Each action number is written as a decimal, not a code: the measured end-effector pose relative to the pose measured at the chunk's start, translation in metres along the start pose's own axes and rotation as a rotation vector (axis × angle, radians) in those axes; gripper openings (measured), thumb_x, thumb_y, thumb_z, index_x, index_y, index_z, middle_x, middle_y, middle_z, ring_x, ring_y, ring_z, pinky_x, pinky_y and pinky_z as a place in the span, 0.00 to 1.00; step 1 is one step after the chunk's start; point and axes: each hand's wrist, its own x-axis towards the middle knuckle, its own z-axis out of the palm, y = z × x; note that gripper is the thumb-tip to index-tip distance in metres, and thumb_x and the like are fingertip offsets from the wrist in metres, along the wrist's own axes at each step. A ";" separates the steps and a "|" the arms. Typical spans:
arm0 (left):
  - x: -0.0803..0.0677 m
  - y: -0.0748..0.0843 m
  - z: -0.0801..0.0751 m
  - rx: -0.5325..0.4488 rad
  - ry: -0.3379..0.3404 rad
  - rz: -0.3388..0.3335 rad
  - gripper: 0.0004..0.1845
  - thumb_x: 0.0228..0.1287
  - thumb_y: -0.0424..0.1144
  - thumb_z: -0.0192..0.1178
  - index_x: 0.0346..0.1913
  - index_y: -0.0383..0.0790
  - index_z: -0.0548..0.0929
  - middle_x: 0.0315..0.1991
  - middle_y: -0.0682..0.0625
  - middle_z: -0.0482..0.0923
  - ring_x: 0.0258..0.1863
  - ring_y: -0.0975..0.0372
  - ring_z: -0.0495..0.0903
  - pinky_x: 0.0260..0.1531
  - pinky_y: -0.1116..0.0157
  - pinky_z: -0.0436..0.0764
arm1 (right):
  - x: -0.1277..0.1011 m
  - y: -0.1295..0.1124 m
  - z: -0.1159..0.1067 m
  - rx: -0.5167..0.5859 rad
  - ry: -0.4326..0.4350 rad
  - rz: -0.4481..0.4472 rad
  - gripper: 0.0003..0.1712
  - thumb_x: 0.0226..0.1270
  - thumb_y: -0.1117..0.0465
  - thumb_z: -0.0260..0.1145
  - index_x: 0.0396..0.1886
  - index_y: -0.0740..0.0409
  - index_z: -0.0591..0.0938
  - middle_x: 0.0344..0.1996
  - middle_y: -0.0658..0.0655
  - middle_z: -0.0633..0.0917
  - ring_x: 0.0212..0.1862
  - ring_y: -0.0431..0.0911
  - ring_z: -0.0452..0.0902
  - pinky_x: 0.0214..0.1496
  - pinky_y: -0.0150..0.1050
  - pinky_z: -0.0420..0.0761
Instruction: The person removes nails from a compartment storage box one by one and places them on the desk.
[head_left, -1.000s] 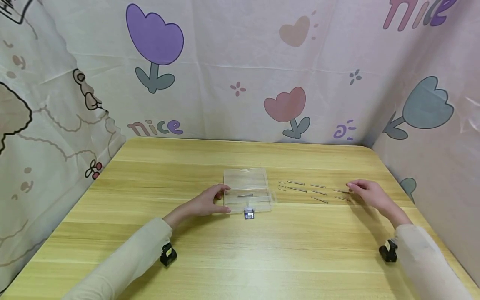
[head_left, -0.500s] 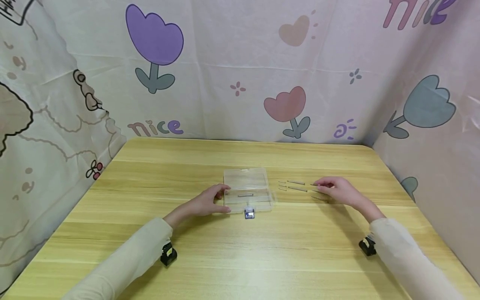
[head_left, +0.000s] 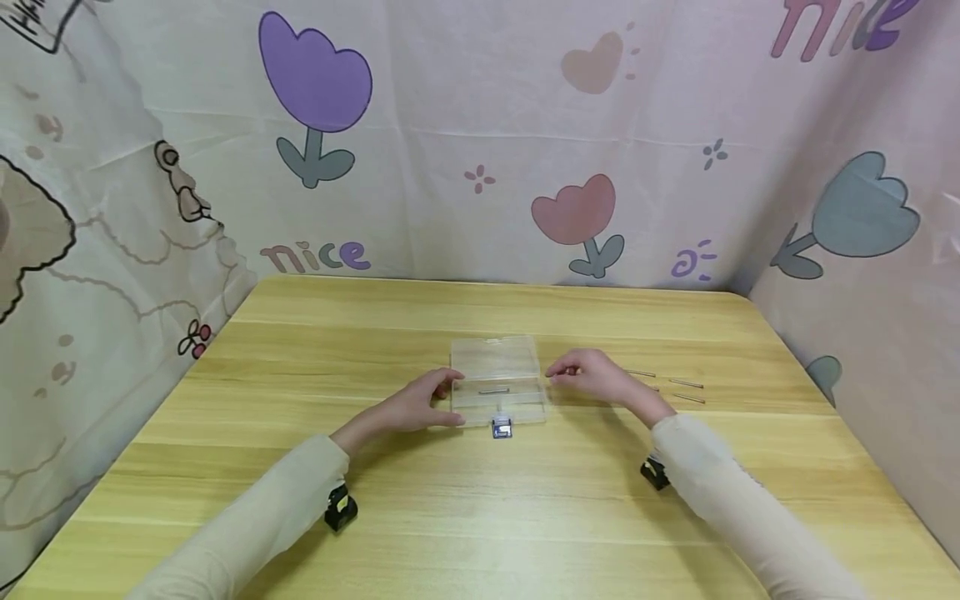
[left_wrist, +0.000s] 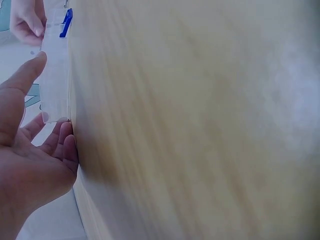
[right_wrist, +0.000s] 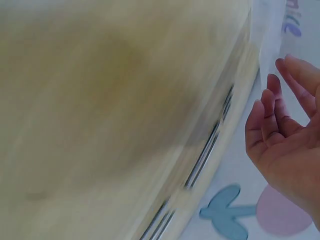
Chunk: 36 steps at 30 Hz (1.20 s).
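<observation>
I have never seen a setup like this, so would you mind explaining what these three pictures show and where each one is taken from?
No machine here: a person works with two bare hands at a wooden table walled in by cartoon-printed cloth. The wide picture comes from a camera on the person's head, looking down. The other two come from small cameras strapped to the wrists, so they look sideways and blurry.

In the middle stands a clear plastic box with a blue latch and one thin metal pin inside. The left hand touches the box's left end with thumb and fingers. The right hand is just right of the box; whether it holds anything is too small to tell. More loose pins lie to the right.
</observation>
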 end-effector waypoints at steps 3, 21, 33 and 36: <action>0.000 0.001 0.001 0.007 -0.001 0.004 0.36 0.59 0.43 0.69 0.66 0.32 0.66 0.54 0.44 0.70 0.49 0.54 0.69 0.52 0.55 0.69 | 0.012 -0.006 0.009 -0.013 -0.019 -0.023 0.07 0.65 0.69 0.65 0.40 0.64 0.87 0.37 0.56 0.85 0.38 0.45 0.76 0.41 0.38 0.76; 0.002 0.001 0.001 -0.001 0.008 -0.029 0.36 0.58 0.43 0.70 0.66 0.33 0.67 0.55 0.44 0.70 0.50 0.53 0.69 0.54 0.54 0.69 | 0.046 -0.036 0.032 -0.175 -0.061 -0.205 0.05 0.58 0.66 0.71 0.35 0.61 0.89 0.30 0.51 0.84 0.35 0.43 0.75 0.40 0.35 0.75; 0.003 0.000 0.002 -0.018 0.000 -0.020 0.36 0.58 0.43 0.70 0.66 0.33 0.67 0.55 0.44 0.70 0.50 0.53 0.69 0.54 0.54 0.68 | 0.055 -0.031 0.048 -0.145 -0.044 -0.201 0.03 0.53 0.62 0.76 0.28 0.55 0.90 0.26 0.45 0.86 0.32 0.40 0.73 0.38 0.36 0.72; 0.002 0.000 0.001 -0.020 0.004 -0.028 0.36 0.58 0.43 0.70 0.66 0.33 0.67 0.55 0.44 0.70 0.51 0.53 0.69 0.54 0.53 0.68 | 0.057 -0.035 0.052 -0.177 -0.044 -0.127 0.03 0.52 0.64 0.76 0.28 0.56 0.90 0.26 0.47 0.86 0.33 0.41 0.74 0.40 0.37 0.74</action>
